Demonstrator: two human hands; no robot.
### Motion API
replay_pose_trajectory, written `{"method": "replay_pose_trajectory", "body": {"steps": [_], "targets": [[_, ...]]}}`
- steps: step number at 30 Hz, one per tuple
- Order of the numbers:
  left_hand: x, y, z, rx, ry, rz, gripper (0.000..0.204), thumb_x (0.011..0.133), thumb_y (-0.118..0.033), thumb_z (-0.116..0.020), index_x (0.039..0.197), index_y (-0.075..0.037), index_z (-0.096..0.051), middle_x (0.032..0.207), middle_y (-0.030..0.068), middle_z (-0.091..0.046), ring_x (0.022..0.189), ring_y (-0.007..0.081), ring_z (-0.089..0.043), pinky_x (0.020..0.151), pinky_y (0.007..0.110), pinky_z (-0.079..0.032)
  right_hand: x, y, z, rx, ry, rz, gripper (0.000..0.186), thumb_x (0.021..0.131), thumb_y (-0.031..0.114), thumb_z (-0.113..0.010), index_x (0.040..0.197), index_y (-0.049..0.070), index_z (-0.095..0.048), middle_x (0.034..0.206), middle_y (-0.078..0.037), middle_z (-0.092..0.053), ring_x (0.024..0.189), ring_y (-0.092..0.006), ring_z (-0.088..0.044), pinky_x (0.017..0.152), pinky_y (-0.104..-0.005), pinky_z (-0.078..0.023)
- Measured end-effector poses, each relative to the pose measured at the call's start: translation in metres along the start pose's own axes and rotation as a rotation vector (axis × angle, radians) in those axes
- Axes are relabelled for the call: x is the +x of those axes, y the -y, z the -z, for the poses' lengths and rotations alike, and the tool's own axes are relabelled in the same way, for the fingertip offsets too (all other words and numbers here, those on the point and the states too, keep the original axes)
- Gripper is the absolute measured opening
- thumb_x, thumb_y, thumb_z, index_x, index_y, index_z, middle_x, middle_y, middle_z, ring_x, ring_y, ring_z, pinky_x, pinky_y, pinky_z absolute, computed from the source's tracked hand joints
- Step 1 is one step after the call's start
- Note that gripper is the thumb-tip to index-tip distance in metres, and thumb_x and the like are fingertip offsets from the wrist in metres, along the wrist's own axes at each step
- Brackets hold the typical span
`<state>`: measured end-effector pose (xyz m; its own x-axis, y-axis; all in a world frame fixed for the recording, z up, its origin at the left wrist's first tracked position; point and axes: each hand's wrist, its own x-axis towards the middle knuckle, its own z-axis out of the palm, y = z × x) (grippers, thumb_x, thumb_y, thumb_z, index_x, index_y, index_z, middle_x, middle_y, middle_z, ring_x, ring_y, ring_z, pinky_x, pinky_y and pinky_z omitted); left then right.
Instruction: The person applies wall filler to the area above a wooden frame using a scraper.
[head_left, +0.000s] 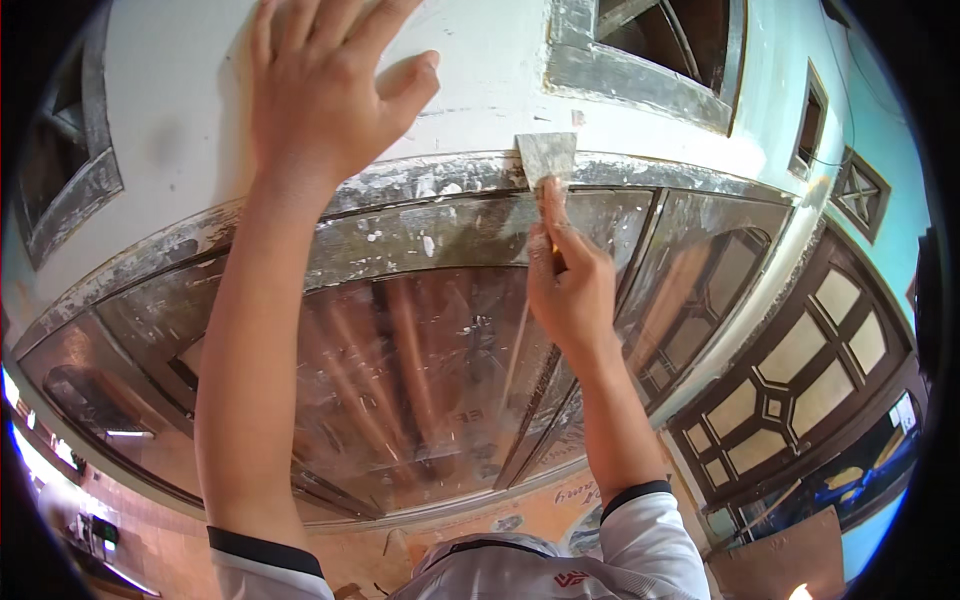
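Note:
My right hand (572,285) is closed round a putty knife, its forefinger stretched along the tool. The wide, greyish blade of the putty knife (547,158) points up and lies against the top edge of a dark wooden frame (420,178), where it meets the white wall (180,110). Flecks of white paint or plaster cover this frame. Higher up on the left, my left hand (325,95) lies flat on the wall with its fingers spread. The handle is mostly hidden inside my right hand.
Below the frame are glossy panes (400,350) with reflections. A vent opening with a grey frame (640,75) sits above right, another vent (65,150) at far left. To the right stands a dark door with pale panels (790,370) beside a turquoise wall (895,90).

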<state>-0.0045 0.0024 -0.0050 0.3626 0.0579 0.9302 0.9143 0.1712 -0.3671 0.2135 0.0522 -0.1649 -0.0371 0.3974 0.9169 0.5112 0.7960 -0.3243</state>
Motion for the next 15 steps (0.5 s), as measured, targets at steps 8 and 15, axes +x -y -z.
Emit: {"method": "replay_pose_trajectory", "body": {"steps": [8, 15], "targets": [[-0.001, 0.004, 0.015, -0.044, 0.104, -0.012, 0.055, 0.089, -0.041, -0.063, 0.139, -0.019, -0.059, 0.157, 0.0090, -0.041, 0.150, 0.0347, -0.028, 0.121, 0.063, -0.018, 0.014, 0.007, 0.002, 0.102, 0.008, -0.042, 0.047, 0.093, 0.010, -0.065, 0.139, 0.016, -0.062, 0.069, -0.013, -0.062, 0.056, -0.0297, -0.060, 0.055, -0.0383, -0.047], [-0.013, 0.055, 0.036, -0.082, 0.100, -0.204, 0.051, 0.095, -0.041, -0.060, 0.145, -0.030, -0.056, 0.160, -0.0041, -0.041, 0.151, 0.0267, -0.031, 0.122, 0.056, -0.020, 0.024, 0.011, 0.008, 0.022, 0.089, -0.008, 0.054, 0.096, 0.005, -0.063, 0.148, 0.015, -0.053, 0.074, -0.013, -0.065, 0.058, -0.0092, -0.045, 0.055, -0.0280, -0.041]]}}
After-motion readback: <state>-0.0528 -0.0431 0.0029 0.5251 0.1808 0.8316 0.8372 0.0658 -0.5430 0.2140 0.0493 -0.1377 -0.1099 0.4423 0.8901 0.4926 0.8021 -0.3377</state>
